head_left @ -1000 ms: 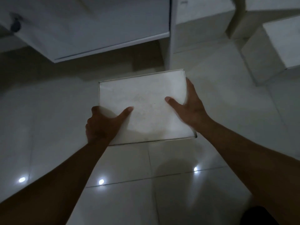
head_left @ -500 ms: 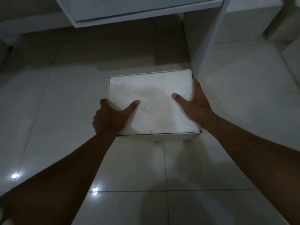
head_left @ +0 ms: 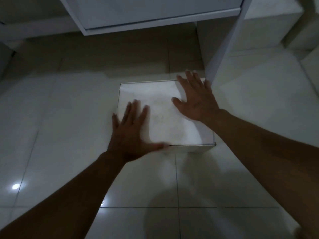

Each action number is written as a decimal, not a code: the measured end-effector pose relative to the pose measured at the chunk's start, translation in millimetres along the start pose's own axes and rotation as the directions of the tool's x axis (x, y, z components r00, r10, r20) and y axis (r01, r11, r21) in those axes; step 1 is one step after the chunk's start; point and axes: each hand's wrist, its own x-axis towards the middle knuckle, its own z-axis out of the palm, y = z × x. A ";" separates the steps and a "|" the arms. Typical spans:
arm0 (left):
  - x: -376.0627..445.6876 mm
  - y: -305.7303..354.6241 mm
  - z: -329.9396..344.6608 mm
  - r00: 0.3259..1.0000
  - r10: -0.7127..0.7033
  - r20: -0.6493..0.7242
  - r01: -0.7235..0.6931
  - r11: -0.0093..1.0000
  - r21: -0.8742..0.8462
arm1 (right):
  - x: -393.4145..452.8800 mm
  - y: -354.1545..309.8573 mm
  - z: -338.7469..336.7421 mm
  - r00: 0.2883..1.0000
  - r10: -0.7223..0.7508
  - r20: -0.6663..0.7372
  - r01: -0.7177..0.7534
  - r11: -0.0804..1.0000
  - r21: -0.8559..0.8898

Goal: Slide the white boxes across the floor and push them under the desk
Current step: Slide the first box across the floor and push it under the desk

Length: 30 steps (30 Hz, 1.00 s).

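Observation:
A flat white box [head_left: 164,116] lies on the tiled floor just in front of the white desk [head_left: 155,16], beside the desk's right side panel [head_left: 222,54]. My left hand [head_left: 133,133] is spread flat over the box's near left corner, fingers straight and blurred by motion. My right hand [head_left: 196,99] is spread flat over the box's far right part, its fingertips reaching past the far edge. Neither hand curls round the box. The dark space under the desk lies right behind the box.
More white boxes [head_left: 269,19] stand at the upper right, beyond the desk's side panel. Glossy floor tiles [head_left: 172,187] with light reflections stretch toward me. A dark object sits at the far left edge.
Both hands let go of the box's sides and now lie with straight fingers over its top. The box sits closer to the desk's opening than a second ago.

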 end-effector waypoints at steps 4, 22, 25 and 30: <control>-6.2 -19.1 -9.0 0.982 0.172 0.084 -0.177 0.982 0.064 | 9.8 7.0 4.9 0.998 0.003 0.055 0.003 0.994 -0.111; 28.4 4.2 -13.9 0.882 -0.420 -0.213 0.335 0.877 -0.344 | -20.8 20.2 -4.3 0.970 0.226 -0.084 -0.239 0.951 -0.197; 35.4 38.8 -1.3 0.771 -0.634 -0.059 0.433 0.590 -0.681 | -27.2 16.6 -2.5 0.963 0.236 -0.130 -0.257 0.949 -0.184; 49.4 55.0 8.6 0.725 -0.689 0.009 0.472 0.487 -0.734 | -45.4 7.7 4.3 0.931 0.320 -0.176 -0.348 0.924 -0.161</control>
